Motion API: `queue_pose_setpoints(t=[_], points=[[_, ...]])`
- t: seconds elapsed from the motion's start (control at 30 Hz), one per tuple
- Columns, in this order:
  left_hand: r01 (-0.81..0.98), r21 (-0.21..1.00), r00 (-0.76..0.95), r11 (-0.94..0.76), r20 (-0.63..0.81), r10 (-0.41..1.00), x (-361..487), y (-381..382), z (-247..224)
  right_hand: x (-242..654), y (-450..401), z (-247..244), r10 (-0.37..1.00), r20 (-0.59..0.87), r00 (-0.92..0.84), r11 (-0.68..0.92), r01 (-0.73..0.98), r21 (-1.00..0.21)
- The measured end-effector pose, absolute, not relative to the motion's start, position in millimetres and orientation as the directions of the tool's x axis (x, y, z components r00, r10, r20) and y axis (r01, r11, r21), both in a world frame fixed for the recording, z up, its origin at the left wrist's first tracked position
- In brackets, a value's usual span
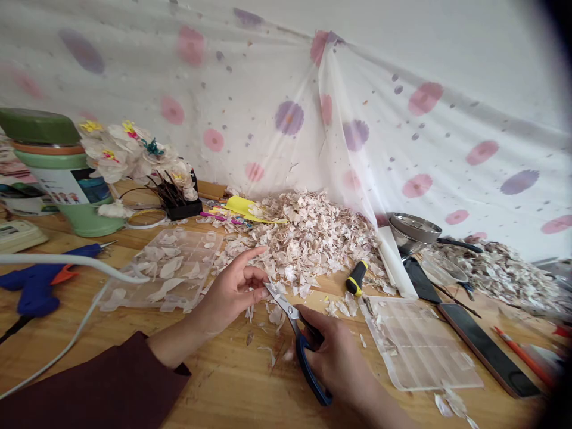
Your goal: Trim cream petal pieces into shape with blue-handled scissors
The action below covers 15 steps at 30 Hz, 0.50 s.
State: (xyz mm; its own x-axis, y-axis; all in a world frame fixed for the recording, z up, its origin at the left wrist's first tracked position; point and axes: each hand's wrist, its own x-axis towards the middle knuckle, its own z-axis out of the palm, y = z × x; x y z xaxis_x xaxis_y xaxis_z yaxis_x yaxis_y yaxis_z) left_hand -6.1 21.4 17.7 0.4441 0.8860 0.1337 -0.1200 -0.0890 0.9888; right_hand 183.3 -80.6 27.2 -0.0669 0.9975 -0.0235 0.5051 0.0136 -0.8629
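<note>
Right hand: grip wrapped round scissors, blades angled toward left hand. Left fingers curled at blade tips; cannot tell if that grip pinches anything.

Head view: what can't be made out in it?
All in the head view:
Left hand: whether it pinches a flake; its own fingers and the tiny scale hide this.
Right hand: some fingertips, hidden by the hand itself and the scissors.
Label on the green container: wording too small.
Pale device: cut off by the left edge.
</note>
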Motion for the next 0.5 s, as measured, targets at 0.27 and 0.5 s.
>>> queue_pose_setpoints(t=[0.27, 0.5], points=[[-0.127, 0.988, 0.45, -0.086, 0.135, 0.883, -6.4, 21.7, 15.8, 186.4, -80.7, 22.1, 0.996, -0.057, -0.072, -0.015, 0.487, -0.873], [-0.102, 0.992, 0.455, -0.073, 0.111, 0.884, -5.3, 18.0, 17.9, 188.3, -75.9, 16.2, 0.998, -0.025, 0.059, -0.048, 0.433, -0.9]])
